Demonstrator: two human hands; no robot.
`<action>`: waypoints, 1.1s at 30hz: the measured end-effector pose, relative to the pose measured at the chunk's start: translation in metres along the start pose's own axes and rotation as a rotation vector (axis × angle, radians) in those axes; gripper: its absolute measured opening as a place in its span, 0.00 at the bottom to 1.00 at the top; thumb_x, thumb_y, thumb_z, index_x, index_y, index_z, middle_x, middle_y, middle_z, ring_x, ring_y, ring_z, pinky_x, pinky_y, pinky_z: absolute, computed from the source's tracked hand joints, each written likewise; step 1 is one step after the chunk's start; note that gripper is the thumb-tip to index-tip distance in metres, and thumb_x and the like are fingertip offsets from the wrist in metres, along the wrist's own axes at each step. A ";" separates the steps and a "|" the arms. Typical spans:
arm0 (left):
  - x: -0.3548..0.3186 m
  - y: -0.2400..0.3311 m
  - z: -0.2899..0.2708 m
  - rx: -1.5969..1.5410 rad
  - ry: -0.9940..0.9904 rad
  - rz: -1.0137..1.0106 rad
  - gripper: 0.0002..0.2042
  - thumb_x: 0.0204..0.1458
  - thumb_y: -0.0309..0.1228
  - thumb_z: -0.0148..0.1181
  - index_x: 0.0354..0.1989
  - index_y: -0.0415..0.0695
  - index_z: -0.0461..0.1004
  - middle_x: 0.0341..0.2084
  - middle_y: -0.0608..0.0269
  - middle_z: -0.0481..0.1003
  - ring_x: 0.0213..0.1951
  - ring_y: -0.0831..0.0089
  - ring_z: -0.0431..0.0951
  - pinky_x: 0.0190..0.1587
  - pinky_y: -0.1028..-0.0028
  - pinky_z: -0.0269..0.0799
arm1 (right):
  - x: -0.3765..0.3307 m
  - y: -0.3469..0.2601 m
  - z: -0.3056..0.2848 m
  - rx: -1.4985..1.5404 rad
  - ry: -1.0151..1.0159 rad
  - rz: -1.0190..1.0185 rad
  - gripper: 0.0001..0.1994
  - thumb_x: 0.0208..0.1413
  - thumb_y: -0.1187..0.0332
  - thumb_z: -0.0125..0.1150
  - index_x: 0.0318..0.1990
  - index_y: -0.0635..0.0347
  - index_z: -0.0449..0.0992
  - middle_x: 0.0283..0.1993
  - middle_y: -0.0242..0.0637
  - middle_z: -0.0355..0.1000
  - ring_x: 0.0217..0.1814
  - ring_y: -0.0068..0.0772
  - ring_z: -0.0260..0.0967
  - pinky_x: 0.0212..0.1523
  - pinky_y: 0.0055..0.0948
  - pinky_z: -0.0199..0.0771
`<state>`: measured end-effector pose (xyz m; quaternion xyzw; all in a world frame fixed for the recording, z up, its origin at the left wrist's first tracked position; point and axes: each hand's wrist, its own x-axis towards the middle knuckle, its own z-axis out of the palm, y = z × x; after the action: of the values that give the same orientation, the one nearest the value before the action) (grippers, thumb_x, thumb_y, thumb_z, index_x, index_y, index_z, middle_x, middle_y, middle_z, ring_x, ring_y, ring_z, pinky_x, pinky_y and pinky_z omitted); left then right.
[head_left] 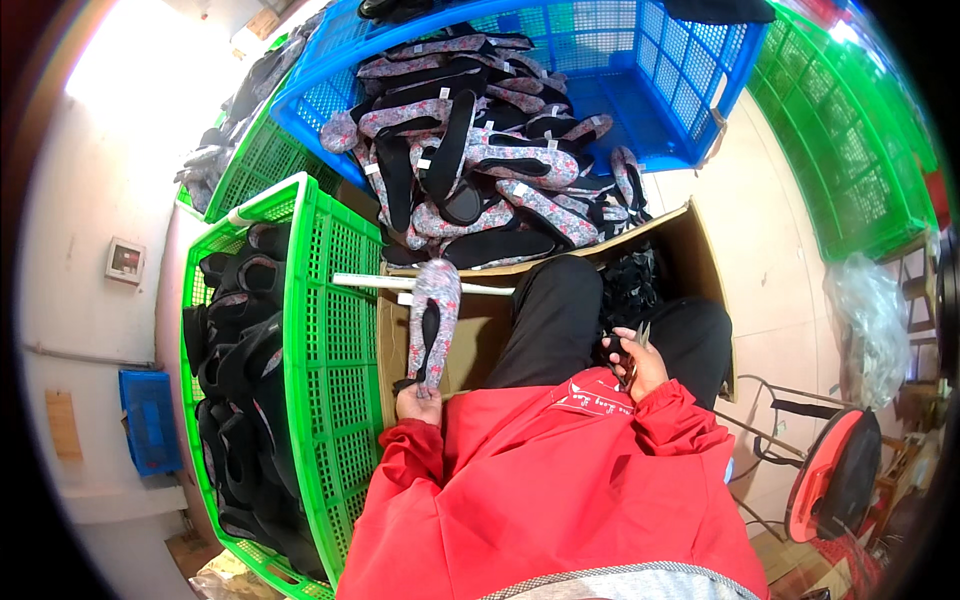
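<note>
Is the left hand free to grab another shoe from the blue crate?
Probably not yet: the left hand already holds a floral shoe upright. The blue crate lies ahead, its shoe pile uncovered.

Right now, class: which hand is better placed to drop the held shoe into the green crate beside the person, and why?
Left. The left hand already grips the floral shoe right beside the green crate. The right hand holds small scissors on the far side.
</note>
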<state>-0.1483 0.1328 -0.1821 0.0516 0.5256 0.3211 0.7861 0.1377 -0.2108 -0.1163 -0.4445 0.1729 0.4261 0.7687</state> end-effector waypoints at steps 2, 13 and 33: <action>0.012 0.002 -0.017 0.056 0.055 -0.038 0.06 0.51 0.28 0.50 0.37 0.49 0.71 0.33 0.71 0.74 0.33 0.75 0.69 0.29 0.73 0.65 | -0.001 0.000 0.000 0.000 0.005 0.005 0.14 0.60 0.71 0.49 0.53 0.60 0.68 0.42 0.40 0.75 0.30 0.24 0.68 0.25 0.20 0.66; 0.005 -0.004 -0.001 0.043 0.060 -0.031 0.08 0.49 0.27 0.53 0.38 0.49 0.71 0.32 0.70 0.75 0.29 0.76 0.71 0.27 0.75 0.64 | -0.002 -0.002 0.001 0.007 0.012 0.008 0.14 0.61 0.71 0.49 0.53 0.60 0.68 0.41 0.40 0.75 0.30 0.24 0.68 0.25 0.19 0.65; -0.042 0.062 0.242 1.030 -1.081 0.157 0.08 0.54 0.30 0.59 0.32 0.37 0.76 0.30 0.62 0.76 0.32 0.77 0.76 0.35 0.78 0.71 | -0.026 -0.007 0.018 -0.101 -0.093 -0.103 0.16 0.63 0.63 0.50 0.55 0.58 0.68 0.44 0.40 0.76 0.26 0.17 0.67 0.16 0.13 0.53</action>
<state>0.0220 0.2199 -0.0156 0.6009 0.1449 0.0195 0.7859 0.1265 -0.2112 -0.0856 -0.4708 0.0922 0.4145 0.7733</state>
